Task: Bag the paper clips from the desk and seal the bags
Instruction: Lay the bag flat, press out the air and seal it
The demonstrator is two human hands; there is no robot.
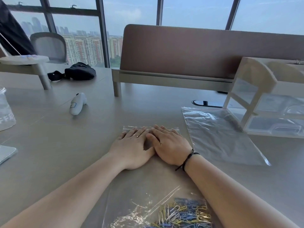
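— Left hand [131, 145], what's it doing?
— Flat, palm down, fingers straight, pressing the far end of the clear bag [148, 191] onto the desk [65, 153]. Ring on one finger. Nothing gripped.
— Far left of that?
— Clear plastic cup [5, 111] at the frame edge w/ some lettering, a pale flat thing below it, can't tell what. Further back a white handheld controller [78, 103] lying on its side, and a black pouch [79, 71] w/ a strap behind it.
— Rt hand?
— Right hand [171, 145] same deal: flat, fingers straight, pressing the bag's top strip just beside the left; the two hands touch at the thumbs. Black cord bracelet on the wrist.
— Clips?
— Paper clips [184, 214], blue, yellow, silver, heaped inside the bag's near end, btwn the forearms at the bottom of the frame.
— Whether the strip's fully closed?
— Can't tell, hands cover it.
— Anything to the right?
— Second bag [222, 137], flat, looks empty, red line along its top edge, apart from the hands. Past it a pale tiered tray rack [256, 89], bag's far corner touching its base. Brown divider panel [197, 51] across the back.
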